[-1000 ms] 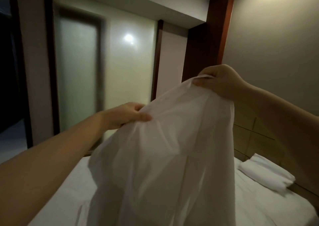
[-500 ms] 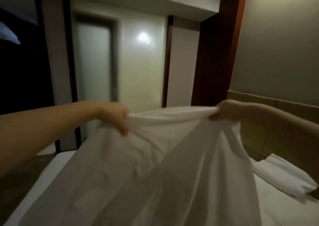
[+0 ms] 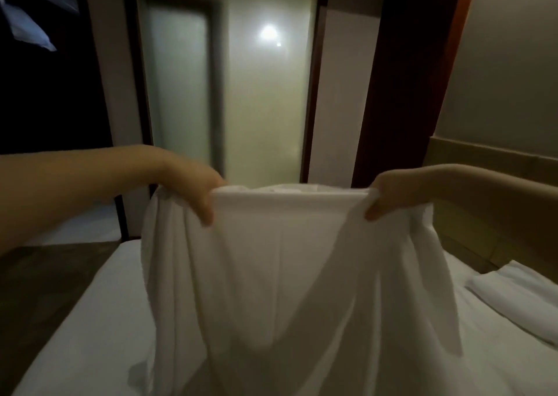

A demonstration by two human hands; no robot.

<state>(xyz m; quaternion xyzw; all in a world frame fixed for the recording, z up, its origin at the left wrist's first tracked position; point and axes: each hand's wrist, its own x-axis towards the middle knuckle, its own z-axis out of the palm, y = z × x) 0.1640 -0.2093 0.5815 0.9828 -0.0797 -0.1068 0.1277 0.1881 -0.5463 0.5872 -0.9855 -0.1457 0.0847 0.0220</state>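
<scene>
The white sheet (image 3: 290, 259) hung between the two hands, its top edge stretched level from one to the other above the bed (image 3: 75, 320). The left hand (image 3: 193, 190) gripped the left end of that edge, fingers curled over the cloth; the right hand (image 3: 389, 194) pinched the right end likewise. The sheet's folds dropped to the mattress, with a pillow (image 3: 513, 296) lying to the right near the headboard (image 3: 483, 160)
</scene>
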